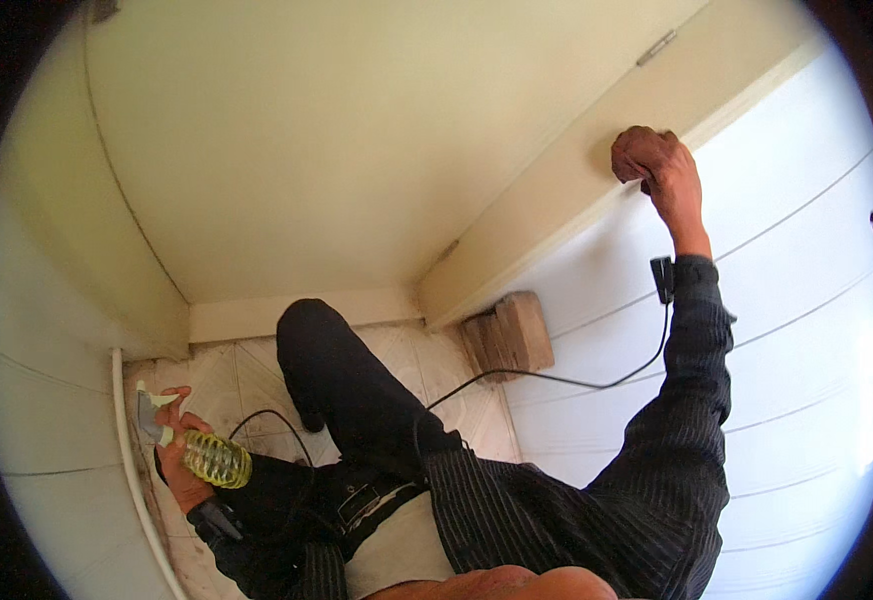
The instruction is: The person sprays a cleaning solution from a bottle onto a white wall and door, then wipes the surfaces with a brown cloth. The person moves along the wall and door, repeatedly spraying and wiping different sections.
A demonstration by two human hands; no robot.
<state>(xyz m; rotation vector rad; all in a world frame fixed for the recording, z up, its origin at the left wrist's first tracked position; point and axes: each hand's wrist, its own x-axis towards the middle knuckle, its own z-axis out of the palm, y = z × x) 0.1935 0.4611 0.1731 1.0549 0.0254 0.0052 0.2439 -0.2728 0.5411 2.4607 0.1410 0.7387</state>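
My right hand (673,172) grips a bunched brown cloth (637,153) and presses it against the cream door frame (556,202), below the upper hinge (656,48). Down at the lower left, my left hand (178,450) is wrapped around the neck of a spray bottle (217,459). Its ribbed clear body holds yellow liquid, and the grey and white trigger head (153,412) points away from me. In front of me stands the cream door (346,150), which looks closed in its frame.
On the tiled floor (399,352), a stack of brown blocks (515,334) sits by the right wall. A white pipe (125,442) runs along the left wall. Black cables (556,379) run from my wrists towards my waist. White tiled wall (766,315) rises at right.
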